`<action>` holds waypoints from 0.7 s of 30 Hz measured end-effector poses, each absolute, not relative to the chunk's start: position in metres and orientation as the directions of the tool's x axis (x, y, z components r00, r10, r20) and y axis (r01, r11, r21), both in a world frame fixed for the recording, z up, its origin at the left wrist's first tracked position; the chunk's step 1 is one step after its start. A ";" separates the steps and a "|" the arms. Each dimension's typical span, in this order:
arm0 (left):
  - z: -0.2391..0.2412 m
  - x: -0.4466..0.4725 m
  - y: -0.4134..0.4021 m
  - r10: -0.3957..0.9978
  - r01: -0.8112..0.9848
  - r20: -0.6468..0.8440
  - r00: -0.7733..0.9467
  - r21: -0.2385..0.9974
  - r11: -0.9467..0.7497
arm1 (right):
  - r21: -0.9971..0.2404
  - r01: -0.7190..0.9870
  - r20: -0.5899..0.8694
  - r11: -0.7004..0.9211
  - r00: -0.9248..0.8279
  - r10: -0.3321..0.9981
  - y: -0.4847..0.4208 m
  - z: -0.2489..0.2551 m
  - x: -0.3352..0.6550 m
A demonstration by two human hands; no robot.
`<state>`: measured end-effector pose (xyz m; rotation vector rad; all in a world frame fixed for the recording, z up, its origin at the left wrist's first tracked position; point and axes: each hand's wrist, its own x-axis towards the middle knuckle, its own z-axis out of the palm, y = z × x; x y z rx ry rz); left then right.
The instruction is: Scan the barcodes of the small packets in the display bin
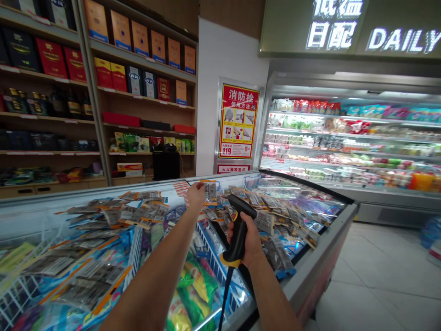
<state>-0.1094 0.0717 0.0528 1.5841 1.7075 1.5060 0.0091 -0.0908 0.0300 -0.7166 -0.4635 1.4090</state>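
Note:
My left hand [195, 195] is stretched out over the chest freezer [320, 266] and pinches a small clear packet [210, 191], holding it upright above the glass lid. My right hand [248, 242] grips a black and yellow handheld barcode scanner [238, 230]. Its head points toward the packet, a short way below and to the right of it. A black cable hangs down from the scanner's handle. Several similar grey packets with orange edges [138, 214] lie spread over the freezer's glass top.
Inside the freezer are white wire baskets [210, 257] and green and yellow bags [193, 285]. Wooden shelves of boxed goods [138, 78] stand behind. An open refrigerated case [351, 138] runs along the right. A red poster [238, 120] hangs on the wall. Tiled floor [379, 285] lies at right.

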 end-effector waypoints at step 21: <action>0.029 -0.105 0.064 0.846 0.779 0.530 0.054 0.507 -0.368 | -0.703 -0.710 -0.105 0.048 0.171 0.980 -0.088 0.027 0.008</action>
